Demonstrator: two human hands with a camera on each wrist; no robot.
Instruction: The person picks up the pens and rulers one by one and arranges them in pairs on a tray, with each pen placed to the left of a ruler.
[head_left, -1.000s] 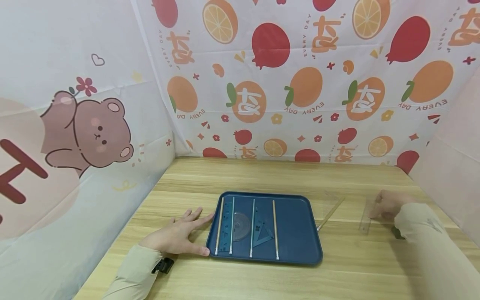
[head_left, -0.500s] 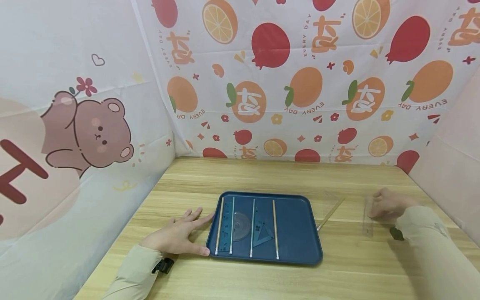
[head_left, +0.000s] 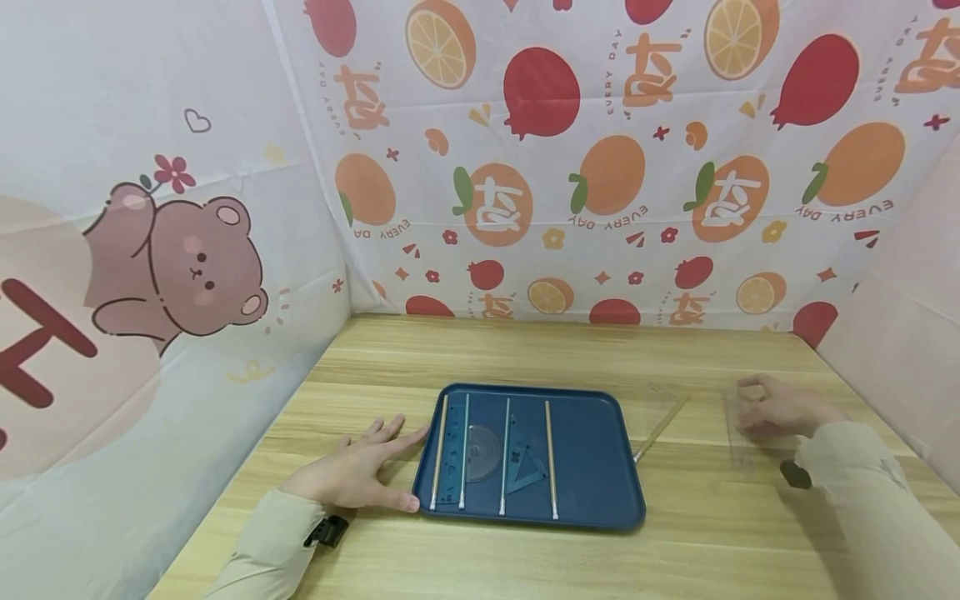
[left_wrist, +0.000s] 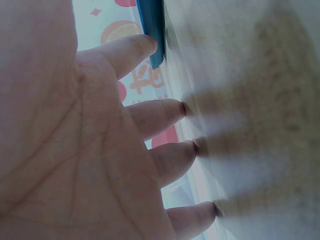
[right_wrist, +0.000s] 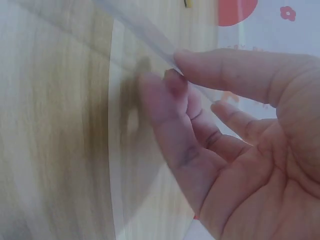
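My right hand [head_left: 787, 408] pinches a clear ruler [head_left: 735, 450] right of the tray; in the right wrist view the thumb lies at the ruler's edge [right_wrist: 145, 35] with fingertips behind it. My left hand [head_left: 352, 475] is spread on the table, thumb at the near left corner of the blue tray [head_left: 592, 467] and index finger at its left rim. In the left wrist view these fingers [left_wrist: 165, 160] reach down to the tabletop. Inside the tray lie another ruler [head_left: 452, 454], a clear protractor [head_left: 483, 454], a set square [head_left: 528, 471] and several thin pencil-like sticks [head_left: 551, 458] with white ends.
Between the tray and my right hand, a tan stick [head_left: 663, 427] leans out from the tray's right rim beside a clear set square [head_left: 656, 400]. Behind the wooden table [head_left: 570, 350] hangs a fruit-print cloth [head_left: 555, 267]; further cloth walls stand left and right.
My right hand's fingers have spread a little around the ruler, which has shifted slightly and stands straighter than a second ago. The left hand and the tray have stayed in place.
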